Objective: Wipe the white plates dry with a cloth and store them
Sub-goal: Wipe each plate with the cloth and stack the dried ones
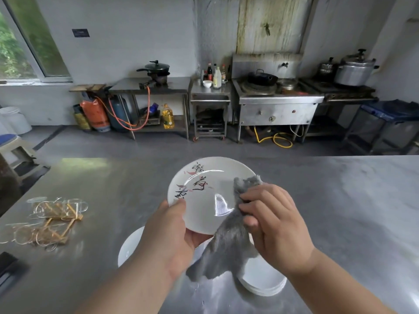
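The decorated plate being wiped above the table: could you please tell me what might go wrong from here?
1. The left hand grips the decorated plate at one edge only. Pressure from the right hand through the grey cloth could tip it loose, likely onto the stack of white plates below.
2. The cloth's hanging tail reaches down near that stack and might drag or snag on it.

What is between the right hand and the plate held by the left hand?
The grey cloth: in the head view, the right hand holds it against the plate, which the left hand grips by the rim.
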A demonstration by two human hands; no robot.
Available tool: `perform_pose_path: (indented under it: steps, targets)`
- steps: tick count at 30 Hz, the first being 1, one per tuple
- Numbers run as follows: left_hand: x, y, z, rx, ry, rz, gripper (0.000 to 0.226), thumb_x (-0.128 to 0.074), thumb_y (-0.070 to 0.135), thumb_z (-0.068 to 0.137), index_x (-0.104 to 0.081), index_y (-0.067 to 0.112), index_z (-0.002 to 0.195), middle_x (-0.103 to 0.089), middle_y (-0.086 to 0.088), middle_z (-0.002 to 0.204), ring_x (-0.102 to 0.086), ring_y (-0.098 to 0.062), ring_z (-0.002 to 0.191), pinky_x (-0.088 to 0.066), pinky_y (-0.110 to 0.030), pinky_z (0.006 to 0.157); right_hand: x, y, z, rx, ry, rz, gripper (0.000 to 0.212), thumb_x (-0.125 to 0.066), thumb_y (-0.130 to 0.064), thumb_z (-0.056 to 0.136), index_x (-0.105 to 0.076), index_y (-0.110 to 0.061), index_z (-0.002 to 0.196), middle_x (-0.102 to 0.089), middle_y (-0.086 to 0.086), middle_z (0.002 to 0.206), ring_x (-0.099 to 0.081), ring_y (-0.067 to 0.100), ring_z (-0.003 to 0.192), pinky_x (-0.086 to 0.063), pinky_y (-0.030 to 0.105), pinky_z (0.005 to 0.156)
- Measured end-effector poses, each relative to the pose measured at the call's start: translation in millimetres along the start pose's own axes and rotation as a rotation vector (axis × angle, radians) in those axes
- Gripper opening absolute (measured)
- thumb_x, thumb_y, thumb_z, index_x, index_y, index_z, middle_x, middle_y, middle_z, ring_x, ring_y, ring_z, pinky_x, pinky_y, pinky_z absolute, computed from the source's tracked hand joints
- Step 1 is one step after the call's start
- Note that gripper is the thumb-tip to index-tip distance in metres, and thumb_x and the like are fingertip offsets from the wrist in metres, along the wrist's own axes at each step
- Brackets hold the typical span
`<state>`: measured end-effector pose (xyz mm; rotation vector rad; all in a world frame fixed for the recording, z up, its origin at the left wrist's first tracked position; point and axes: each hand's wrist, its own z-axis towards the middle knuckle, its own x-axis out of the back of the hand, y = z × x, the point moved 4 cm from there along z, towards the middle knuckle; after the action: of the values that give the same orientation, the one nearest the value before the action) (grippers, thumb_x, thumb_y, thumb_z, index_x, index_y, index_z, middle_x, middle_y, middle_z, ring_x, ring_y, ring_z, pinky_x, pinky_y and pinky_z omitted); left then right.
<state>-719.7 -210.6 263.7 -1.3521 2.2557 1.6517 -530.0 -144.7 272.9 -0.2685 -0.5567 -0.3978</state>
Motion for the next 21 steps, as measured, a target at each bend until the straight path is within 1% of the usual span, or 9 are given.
perform_pose_path:
  steps: [3, 7, 10, 12, 14, 15, 17, 19, 21]
  targets:
    - [-4, -3, -4, 0.132, -0.057, 0.006, 0.026, -0.037, 0.001, 0.106, -0.061, 0.000, 0.116, -0.079, -0.022, 0.088, -0.078, -0.032, 0.066, -0.060, -0.040, 0.048, 7, 4, 12, -0.137, 0.070, 0.079, 0.056, -0.029, -0.033, 0.113, -0.058, -0.008, 0.072, -0.054, -0.002, 0.076, -0.048, 0.024, 0.069, -0.044, 0.042, 0.069]
    - [-9, -10, -10, 0.282, -0.171, -0.028, 0.029, -0.030, -0.006, 0.096, -0.059, 0.001, 0.095, -0.071, -0.022, 0.070, -0.067, -0.030, 0.045, -0.056, -0.035, 0.040, 15, -7, 22, -0.144, 0.124, 0.140, 0.060, -0.027, -0.037, 0.112, -0.051, -0.009, 0.066, -0.037, -0.010, 0.071, -0.035, 0.018, 0.061, -0.032, 0.035, 0.061]
    - [-11, -8, -10, 0.314, -0.212, -0.027, 0.041, -0.039, -0.006, 0.090, -0.056, 0.011, 0.123, -0.066, -0.015, 0.065, -0.059, -0.027, 0.042, -0.053, -0.032, 0.040, 20, -17, 30, 0.009, 0.076, 0.069, 0.068, -0.030, -0.051, 0.109, -0.055, -0.007, 0.063, -0.043, -0.001, 0.063, -0.037, 0.024, 0.055, -0.033, 0.036, 0.055]
    - [-14, -10, -13, 0.368, -0.296, 0.028, 0.035, -0.056, 0.008, 0.080, -0.066, 0.005, 0.115, -0.065, -0.017, 0.073, -0.063, -0.030, 0.058, -0.060, -0.039, 0.064, 24, -15, 38, -0.016, 0.083, 0.024, 0.063, -0.036, -0.051, 0.109, -0.044, -0.013, 0.059, -0.035, -0.003, 0.059, -0.031, 0.023, 0.052, -0.031, 0.035, 0.049]
    - [-13, -13, -18, 0.403, -0.413, 0.110, 0.048, -0.057, 0.039, 0.091, -0.076, 0.001, 0.115, -0.068, -0.025, 0.098, -0.065, -0.035, 0.092, -0.051, -0.046, 0.100, 29, -6, 45, -0.154, 0.097, 0.031, 0.052, -0.039, -0.049, 0.109, -0.031, -0.024, 0.063, -0.025, -0.008, 0.060, -0.026, 0.017, 0.054, -0.027, 0.035, 0.047]
    - [-9, -16, -19, 0.370, -0.458, 0.188, 0.062, -0.049, 0.058, 0.099, -0.077, 0.008, 0.121, -0.067, -0.025, 0.106, -0.065, -0.036, 0.099, -0.050, -0.047, 0.101, 30, 1, 47, -0.251, 0.095, 0.058, 0.051, -0.040, -0.050, 0.107, -0.027, -0.027, 0.064, -0.023, -0.009, 0.058, -0.026, 0.014, 0.053, -0.026, 0.034, 0.048]
    - [1, -14, -19, 0.211, -0.479, 0.458, 0.073, -0.048, 0.086, 0.088, -0.076, 0.025, 0.118, -0.067, -0.014, 0.098, -0.070, -0.027, 0.088, -0.056, -0.040, 0.077, 31, 16, 47, -0.472, 0.087, 0.172, 0.055, -0.042, -0.055, 0.103, -0.027, -0.023, 0.060, -0.023, -0.008, 0.053, -0.025, 0.009, 0.050, -0.022, 0.027, 0.047]
    - [8, -5, -17, -0.069, -0.427, 0.808, 0.059, -0.057, 0.089, 0.073, -0.074, 0.041, 0.104, -0.067, 0.003, 0.087, -0.067, -0.013, 0.076, -0.048, -0.033, 0.069, 32, 29, 47, -0.652, 0.060, 0.283, 0.058, -0.042, -0.059, 0.101, -0.032, -0.023, 0.057, -0.024, -0.010, 0.050, -0.025, 0.008, 0.048, -0.019, 0.020, 0.045]
    - [11, 5, -12, -0.350, -0.380, 0.963, 0.050, -0.062, 0.082, 0.070, -0.074, 0.046, 0.103, -0.070, 0.019, 0.084, -0.066, -0.003, 0.073, -0.048, -0.033, 0.070, 33, 36, 47, -0.710, 0.025, 0.308, 0.058, -0.043, -0.059, 0.103, -0.032, -0.028, 0.055, -0.022, -0.012, 0.049, -0.024, 0.007, 0.047, -0.019, 0.019, 0.044]
